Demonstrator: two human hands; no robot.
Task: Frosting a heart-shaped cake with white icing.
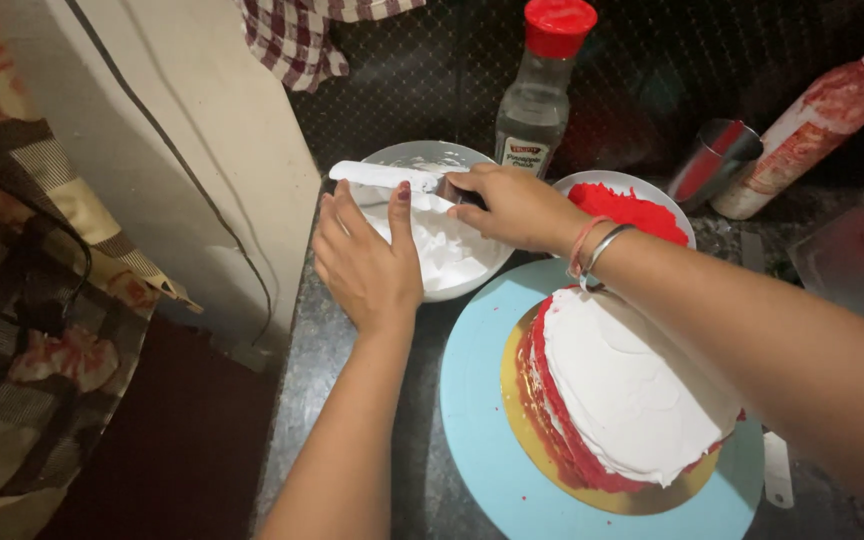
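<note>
Whipped white cream fills the round white bowl (left hand flat against its rim, fingers released); right hand fingers clench a cream-coated flat metal spatula over it.

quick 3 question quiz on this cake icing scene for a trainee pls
1. True or false: the right hand holds a spatula over the bowl of white cream.
2. What does the left hand rest against?
A. the bottle
B. the bowl's rim
C. the cake
3. What colour is the turntable under the cake?

Key:
1. True
2. B
3. Light blue
</note>
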